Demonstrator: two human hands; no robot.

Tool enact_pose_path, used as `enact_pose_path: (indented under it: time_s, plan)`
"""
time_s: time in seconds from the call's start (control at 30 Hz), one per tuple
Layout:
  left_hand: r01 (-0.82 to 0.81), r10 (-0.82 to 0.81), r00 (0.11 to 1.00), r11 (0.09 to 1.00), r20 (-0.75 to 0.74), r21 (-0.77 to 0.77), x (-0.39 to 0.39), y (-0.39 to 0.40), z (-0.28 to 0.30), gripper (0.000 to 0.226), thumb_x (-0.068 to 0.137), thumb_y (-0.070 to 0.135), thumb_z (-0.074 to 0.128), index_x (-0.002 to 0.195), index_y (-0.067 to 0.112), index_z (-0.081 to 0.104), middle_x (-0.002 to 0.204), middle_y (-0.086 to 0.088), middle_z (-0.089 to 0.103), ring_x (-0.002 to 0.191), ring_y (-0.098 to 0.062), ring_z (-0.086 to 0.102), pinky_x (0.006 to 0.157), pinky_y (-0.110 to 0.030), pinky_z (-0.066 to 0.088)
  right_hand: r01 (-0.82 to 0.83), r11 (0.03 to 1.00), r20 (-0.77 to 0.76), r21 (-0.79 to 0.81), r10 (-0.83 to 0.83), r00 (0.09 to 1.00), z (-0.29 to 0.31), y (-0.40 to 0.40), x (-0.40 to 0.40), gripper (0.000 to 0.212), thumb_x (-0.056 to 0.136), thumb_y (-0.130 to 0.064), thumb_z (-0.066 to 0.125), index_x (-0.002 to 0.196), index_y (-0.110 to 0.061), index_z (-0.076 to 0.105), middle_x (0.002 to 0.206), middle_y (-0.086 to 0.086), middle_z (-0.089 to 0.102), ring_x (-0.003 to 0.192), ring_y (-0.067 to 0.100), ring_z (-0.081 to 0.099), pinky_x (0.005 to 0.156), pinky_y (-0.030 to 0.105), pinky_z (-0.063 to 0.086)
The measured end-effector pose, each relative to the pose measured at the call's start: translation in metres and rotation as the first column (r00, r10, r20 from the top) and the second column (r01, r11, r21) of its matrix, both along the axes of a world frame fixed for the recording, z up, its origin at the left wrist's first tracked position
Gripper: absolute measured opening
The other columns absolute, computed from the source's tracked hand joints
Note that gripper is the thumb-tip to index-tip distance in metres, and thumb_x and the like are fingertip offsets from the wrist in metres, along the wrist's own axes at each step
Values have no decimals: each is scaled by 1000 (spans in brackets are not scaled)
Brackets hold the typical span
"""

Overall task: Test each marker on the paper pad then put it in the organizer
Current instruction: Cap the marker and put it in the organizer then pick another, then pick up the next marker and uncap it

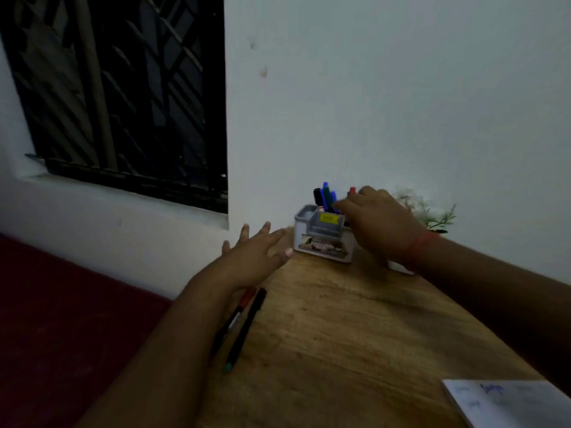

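A grey organizer stands at the table's far end against the wall, with black, blue and green markers upright in it. My right hand is over its right side, fingers closed around a red-capped marker that stands in the back compartment. My left hand hovers open, fingers spread, just left of the organizer. Two markers, one with a red end and one black with a teal tip, lie on the table's left edge, partly under my left forearm. The paper pad with blue scribbles is at the bottom right.
The wooden table is narrow and its left edge drops to a dark red floor. A small green plant in a white pot sits behind my right wrist. A barred window fills the upper left wall.
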State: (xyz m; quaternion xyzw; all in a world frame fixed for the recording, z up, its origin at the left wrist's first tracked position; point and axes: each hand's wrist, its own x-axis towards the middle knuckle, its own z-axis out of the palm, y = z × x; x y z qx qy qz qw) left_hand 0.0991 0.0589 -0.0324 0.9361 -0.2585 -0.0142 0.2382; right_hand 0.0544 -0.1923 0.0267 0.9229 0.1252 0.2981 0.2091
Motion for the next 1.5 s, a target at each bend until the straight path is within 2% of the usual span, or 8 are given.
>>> enact_pose_path:
  time_s: [0.13,0.33,0.43,0.57,0.8,1.23,1.37,1.5]
  plan:
    - [71,-76,993,996,-88,-58,-3,28,13,36,98,38,57,134,38,57,149,9,46,126,-8,44,95,-26,36,-52,999,-99,-10,51,994,-36,11,-44,37,85,-17,65,122,-19,65,103,2,70,88,24,62,74,40,53]
    - [184,-135,963,962,-232,204,-11,29,27,40,88,9,66,117,37,69,136,12,51,120,-8,43,92,-28,36,-81,996,-262,45,89,961,-58,13,-88,40,92,-31,63,131,-27,60,121,-2,68,108,19,62,94,43,50]
    - [212,-150,960,941,-238,264,-15,25,26,45,83,2,63,113,35,72,128,13,53,124,-13,46,95,-30,42,-100,992,-228,82,117,967,-58,8,-103,39,83,-31,75,121,-27,67,106,-4,72,94,15,65,81,30,50]
    - [213,-161,963,947,-218,240,-17,19,19,39,85,5,64,107,36,73,121,15,53,119,-13,47,95,-34,45,-101,989,-267,112,128,955,-57,12,-119,41,101,-40,48,142,-34,48,133,-9,59,117,11,52,85,20,29]
    - [324,-294,944,912,-148,252,-14,3,6,21,88,23,71,105,34,70,113,14,57,111,-11,51,96,-39,44,-44,991,-321,124,82,944,-55,10,-131,42,105,-45,36,146,-38,39,142,-14,52,120,9,48,80,22,25]
    - [395,-391,918,914,-61,91,-24,-35,6,16,96,19,59,102,34,65,107,10,61,101,-7,54,77,-22,40,48,970,-295,240,26,955,-57,-40,-156,39,100,-41,48,138,-36,49,124,-11,65,109,8,59,91,25,48]
    - [444,-444,896,895,7,-50,-42,-69,17,15,100,26,53,96,36,63,94,14,65,93,-6,59,84,-29,46,110,887,-295,449,31,955,-57,-68,-171,44,96,-38,60,138,-38,48,118,-16,64,99,0,58,83,18,49]
    - [501,-513,858,844,-18,-194,-73,-124,21,21,104,28,44,102,19,62,85,12,66,78,4,61,72,-10,45,61,624,-233,779,198,952,-53,-89,-199,47,89,-35,69,129,-46,47,113,-21,62,98,-7,60,75,8,49]
